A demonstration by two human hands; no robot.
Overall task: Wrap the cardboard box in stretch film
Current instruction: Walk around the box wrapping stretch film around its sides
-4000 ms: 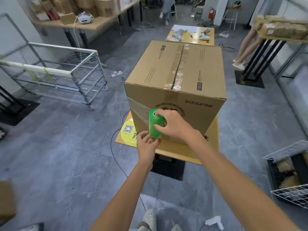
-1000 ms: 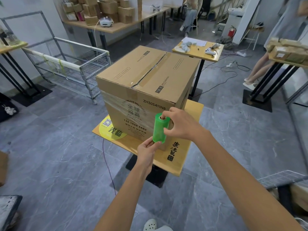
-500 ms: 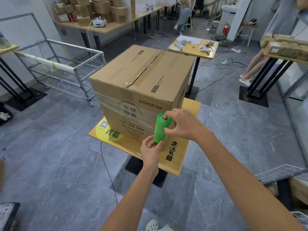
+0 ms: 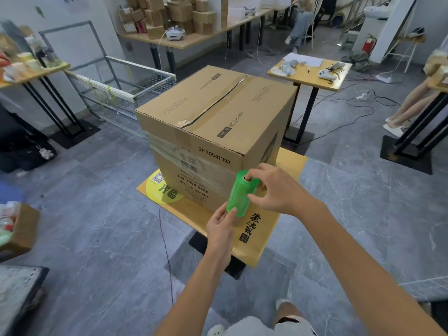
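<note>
Cardboard box stands on a small yellow-topped table, and both hands work at its near right corner. The right hand's fingertips go into the open core at the top end of a green stretch film roll, with the thumb pressed against the roll's side lower down, so the right hand grips the upper end. The left hand's fingers are curled close round the bottom end of the same roll; the left hand holds it from below. The roll is nearly upright, leaning a little, just beside the box's near vertical edge; whether it touches the cardboard I cannot tell.

From the roll a band of clear film runs leftward across the printed near face of the box and reaches its left corner. The band covers the upper-middle part of that face, while the lower part and the taped top flaps are bare cardboard. Both forearms reach in from the bottom of the view.

The tabletop carries a round yellow sticker by the box's left lower corner and black characters near the left hand. Under it sits a black base, and a thin cable trails over the grey floor. Behind the box are a wire cart and a second small table to the right.
</note>
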